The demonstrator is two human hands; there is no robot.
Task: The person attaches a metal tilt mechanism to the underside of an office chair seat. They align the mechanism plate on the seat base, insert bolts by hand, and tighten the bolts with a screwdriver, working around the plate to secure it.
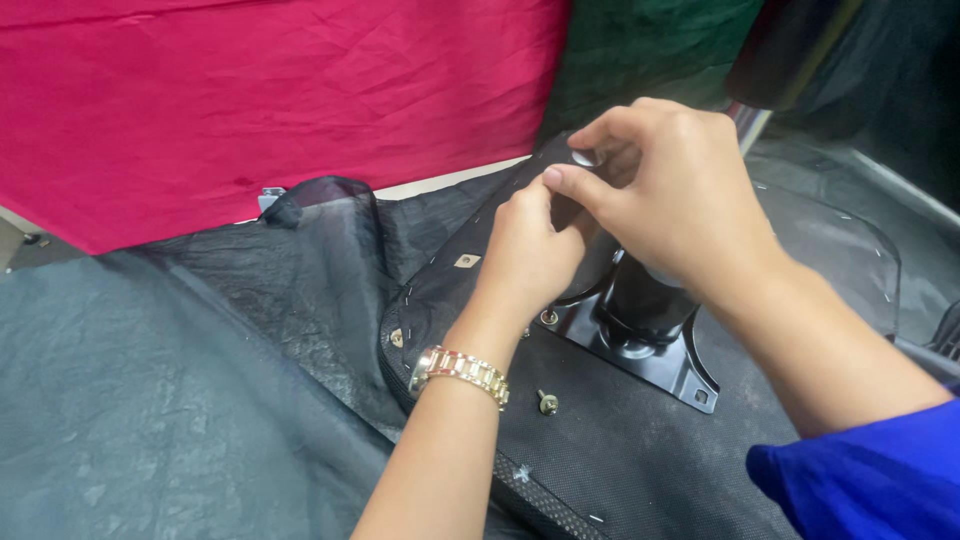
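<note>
Pinched between the right hand [668, 190] thumb and forefinger is a small silvery washer [585, 157], held above an upturned black seat base [620, 450]. Left hand [528, 250] curls loosely beside it, apparently empty. A loose bolt [547, 403] lies near the black mounting plate [640, 345].

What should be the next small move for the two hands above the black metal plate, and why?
Probably lower the small silver piece to the far corner of the black metal plate and seat it. The right hand pinches it at the fingertips, the left hand is close beside, and one bolt lies loose on the black seat underside, so fastening looks unfinished.
</note>
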